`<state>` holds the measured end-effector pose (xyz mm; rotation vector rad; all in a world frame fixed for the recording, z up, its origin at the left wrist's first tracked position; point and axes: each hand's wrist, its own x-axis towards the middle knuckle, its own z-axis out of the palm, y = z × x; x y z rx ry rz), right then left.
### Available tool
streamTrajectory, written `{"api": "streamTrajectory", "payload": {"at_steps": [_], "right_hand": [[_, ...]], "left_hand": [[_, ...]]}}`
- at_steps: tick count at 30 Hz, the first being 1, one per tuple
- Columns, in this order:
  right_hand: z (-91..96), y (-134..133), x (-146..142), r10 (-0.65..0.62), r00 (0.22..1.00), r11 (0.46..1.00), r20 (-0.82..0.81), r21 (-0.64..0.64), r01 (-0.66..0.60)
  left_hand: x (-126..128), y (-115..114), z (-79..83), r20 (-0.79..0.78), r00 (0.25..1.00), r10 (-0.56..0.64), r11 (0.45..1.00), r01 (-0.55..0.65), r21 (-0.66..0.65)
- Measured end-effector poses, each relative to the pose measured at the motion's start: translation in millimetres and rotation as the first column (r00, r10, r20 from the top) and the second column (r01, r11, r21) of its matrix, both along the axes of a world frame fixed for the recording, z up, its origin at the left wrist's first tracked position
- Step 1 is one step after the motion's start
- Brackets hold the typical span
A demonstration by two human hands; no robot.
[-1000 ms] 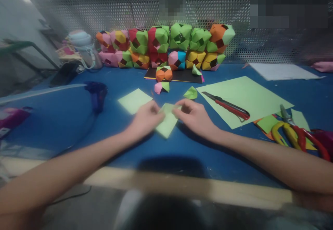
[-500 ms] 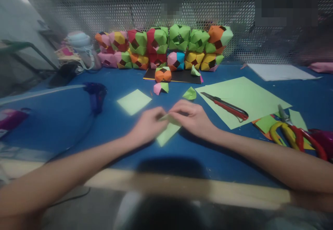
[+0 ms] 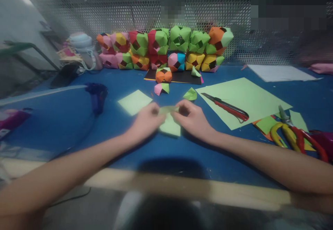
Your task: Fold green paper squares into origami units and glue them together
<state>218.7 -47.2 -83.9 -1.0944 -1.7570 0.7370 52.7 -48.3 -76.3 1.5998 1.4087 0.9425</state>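
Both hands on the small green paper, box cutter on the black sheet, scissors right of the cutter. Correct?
No: the head view shows the box cutter on the large pale green sheet. The rest holds: left hand and right hand on the small green paper, scissors right of the cutter.

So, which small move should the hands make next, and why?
Perhaps press the small pale green paper flat: the left hand and right hand both pinch it, and its upper strip looks darker, seemingly bent up, though blur hides any crease.
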Motion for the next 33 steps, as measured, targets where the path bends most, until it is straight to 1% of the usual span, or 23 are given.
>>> {"api": "streamTrajectory", "payload": {"at_steps": [2, 5, 7, 9, 12, 14, 16, 22, 27, 30, 33], "right_hand": [[-3.0, 0.4, 0.5, 0.028, 1.000, 0.997, -0.004, 0.079, -0.027], [-6.7, 0.6, 1.5, 0.077, 0.997, 0.974, 0.026, 0.211, -0.080], [-7.9, 0.3, 1.6, 0.094, 0.994, 0.959, 0.046, 0.263, -0.103], [-8.2, -0.3, 1.2, 0.086, 0.995, 0.967, 0.044, 0.236, -0.094], [-7.7, -1.3, -0.2, 0.045, 0.999, 0.996, 0.025, 0.070, -0.046], [-7.5, -1.7, -0.8, 0.022, 0.999, 1.000, 0.029, -0.014, -0.022], [-7.3, -2.0, -1.0, 0.021, 0.999, 1.000, 0.047, -0.021, -0.020], [-7.3, -2.8, 0.2, 0.054, 0.997, 0.987, 0.052, 0.152, -0.061], [-9.8, -3.1, 1.2, 0.116, 0.987, 0.936, 0.109, 0.322, -0.145], [-10.8, -3.5, 1.2, 0.108, 0.985, 0.923, 0.138, 0.354, -0.151], [-10.7, -3.9, 1.0, 0.109, 0.985, 0.924, 0.137, 0.352, -0.152]], "left_hand": [[0.3, 0.3, -1.1, 0.039, 0.999, -0.003, 1.000, 0.004, -0.028], [0.9, 0.1, -0.5, 0.106, 0.994, -0.017, 0.997, 0.025, -0.073], [1.0, -0.2, 0.3, 0.133, 0.991, -0.029, 0.995, 0.041, -0.089], [0.9, -0.7, 0.8, 0.111, 0.993, -0.030, 0.996, 0.040, -0.084], [0.7, -1.8, 0.8, 0.027, 0.999, -0.025, 0.999, 0.026, -0.036], [0.8, -2.2, 0.5, -0.009, 0.999, -0.032, 0.999, 0.032, -0.012], [0.9, -2.2, 0.0, -0.013, 0.999, -0.037, 0.999, 0.037, -0.003], [0.5, -0.2, -0.9, 0.038, 0.999, -0.027, 0.999, 0.028, -0.037], [1.3, -1.0, -0.6, 0.121, 0.992, -0.036, 0.995, 0.048, -0.093], [2.1, -1.6, -0.9, 0.152, 0.988, -0.025, 0.993, 0.043, -0.114], [2.1, -1.6, -0.5, 0.132, 0.991, -0.029, 0.994, 0.043, -0.102]]}}
